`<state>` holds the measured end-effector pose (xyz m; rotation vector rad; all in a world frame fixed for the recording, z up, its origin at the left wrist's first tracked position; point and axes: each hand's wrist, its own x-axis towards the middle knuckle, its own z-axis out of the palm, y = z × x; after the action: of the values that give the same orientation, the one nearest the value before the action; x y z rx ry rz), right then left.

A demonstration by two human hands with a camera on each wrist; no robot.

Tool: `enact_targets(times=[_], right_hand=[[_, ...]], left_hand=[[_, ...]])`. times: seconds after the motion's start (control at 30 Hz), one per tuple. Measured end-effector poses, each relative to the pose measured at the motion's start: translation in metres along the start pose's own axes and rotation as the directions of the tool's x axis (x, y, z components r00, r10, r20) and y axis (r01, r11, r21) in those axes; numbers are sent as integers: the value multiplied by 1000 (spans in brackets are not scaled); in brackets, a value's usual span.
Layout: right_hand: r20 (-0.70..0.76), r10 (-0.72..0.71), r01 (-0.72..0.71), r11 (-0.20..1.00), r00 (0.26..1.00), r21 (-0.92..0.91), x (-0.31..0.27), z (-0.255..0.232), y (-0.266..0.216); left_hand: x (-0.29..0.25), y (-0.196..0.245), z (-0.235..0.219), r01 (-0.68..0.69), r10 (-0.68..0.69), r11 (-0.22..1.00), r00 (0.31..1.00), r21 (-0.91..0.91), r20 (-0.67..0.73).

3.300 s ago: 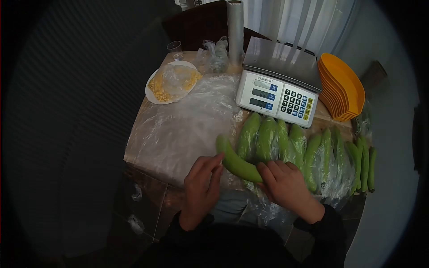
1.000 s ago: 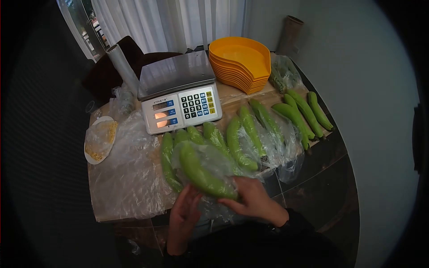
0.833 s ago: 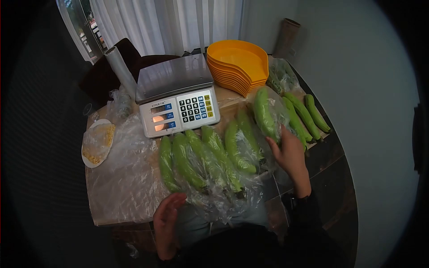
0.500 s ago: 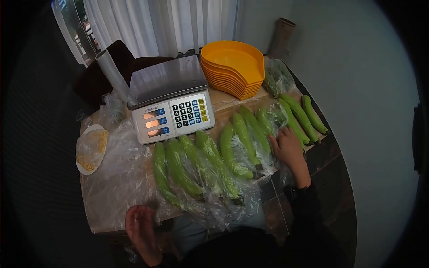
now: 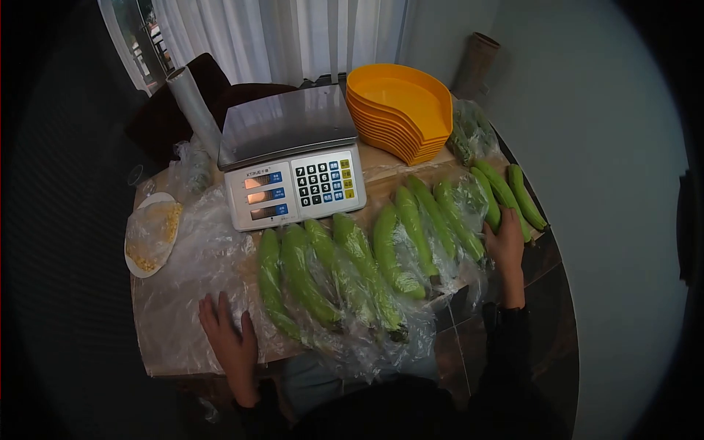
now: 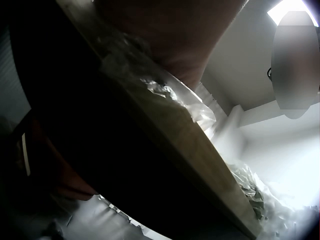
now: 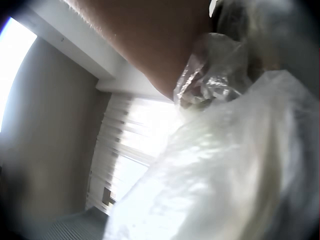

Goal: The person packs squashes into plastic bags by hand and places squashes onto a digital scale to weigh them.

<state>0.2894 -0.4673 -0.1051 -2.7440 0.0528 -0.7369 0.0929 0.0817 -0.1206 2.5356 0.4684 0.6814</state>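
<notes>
My left hand (image 5: 233, 346) lies with spread fingers on the stacked clear plastic bags (image 5: 183, 308) at the table's left front, holding nothing. At the right, my right hand (image 5: 507, 253) touches the lower end of a bare green gourd (image 5: 489, 202), thumb and fingers apart around it. Two more bare gourds (image 5: 501, 194) (image 5: 525, 199) lie just beyond. Left of this hand, several green gourds in clear plastic (image 5: 359, 253) lie side by side. The left wrist view shows skin (image 6: 175, 30) above plastic at the table edge; the right wrist view shows crumpled plastic (image 7: 200, 175) close up. Fingertips are hidden in both.
Behind the gourds stands a digital scale (image 5: 293, 183), with stacked orange trays (image 5: 400, 103) to its right. A plate of yellow pieces (image 5: 150, 238) sits far left, near an upright plastic roll (image 5: 192, 106). A bag of green produce (image 5: 473, 132) lies back right.
The bagged gourd went from both hands to the right end of the wrapped row, where my right hand let go and moved right to a bare gourd. My left hand moved left onto the bags.
</notes>
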Motion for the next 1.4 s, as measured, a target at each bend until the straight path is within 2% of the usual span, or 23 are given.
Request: enact_targets(times=[0.03,0.1,0.13,0.17,0.23,0.27,0.3,0.37,0.43,0.47,0.53,0.6,0.7,0.73,0.77,0.8,0.87,1.0,1.07,1.1,1.2,1.27,1.4], right_hand=[[-26,40,-40,999,999,-5,2,-3,4],[-280,60,-24,991,958,131,5,-11,5],[-365,159,-66,964,917,256,13,-13,3],[-371,163,-70,965,914,252,20,-22,-10],[-171,364,-161,721,916,674,43,-40,-42],[-64,295,-163,683,953,712,56,-44,-56],[-57,280,-155,676,958,721,69,-49,-78],[192,58,-196,467,980,862,94,-50,-134],[261,-148,-128,587,954,800,118,-31,-180],[255,-264,-26,645,930,763,132,-19,-201],[19,-516,296,520,856,801,155,19,-252],[93,-570,401,675,816,619,179,31,-303],[137,-578,405,703,805,584,219,76,-361],[331,-534,228,731,778,643,230,87,-376],[514,-489,44,753,705,657,236,94,-388],[513,-499,48,748,699,662,241,100,-397],[555,-494,154,823,669,547,251,111,-409],[510,-522,230,817,683,529,266,140,-414],[423,-573,323,785,702,528,263,140,-406],[428,-562,314,793,708,522,259,140,-401],[301,-608,402,747,735,529,237,126,-394],[148,-692,541,663,706,518,233,134,-384],[78,-678,573,671,731,470,226,135,-355]], left_hand=[[0,-1,0,-46,41,995,998,89,57],[-3,-6,-1,-21,16,997,998,79,60],[-2,-8,0,-21,17,998,997,58,77],[-1,-9,0,-29,25,998,997,52,79],[-1,-10,1,-18,9,995,996,97,93],[1,-7,1,-13,5,995,996,97,87],[1,-2,1,0,-7,997,996,77,89],[1,-1,-4,24,-28,998,996,58,82],[-1,-3,-2,25,-29,998,997,62,65],[-1,-4,-2,34,-38,997,998,76,48],[-1,-5,-2,28,-30,999,998,27,52],[-1,-5,-1,53,-54,998,998,33,34],[-1,-7,-1,22,-23,1000,999,15,24],[-2,-9,0,33,-33,999,999,26,20],[-2,-11,1,18,-18,1000,1000,20,15],[-1,-12,2,2,-2,1000,1000,11,8],[0,-10,1,6,-6,1000,1000,3,-4],[0,-10,0,-8,8,1000,1000,4,-18],[0,-11,1,-6,6,1000,1000,3,-18],[0,-10,1,-3,3,1000,1000,3,-19],[-1,-11,2,1,-1,1000,1000,-1,-15],[0,-10,1,1,-1,1000,1000,1,-11],[-1,-10,2,0,0,1000,1000,6,-8]])
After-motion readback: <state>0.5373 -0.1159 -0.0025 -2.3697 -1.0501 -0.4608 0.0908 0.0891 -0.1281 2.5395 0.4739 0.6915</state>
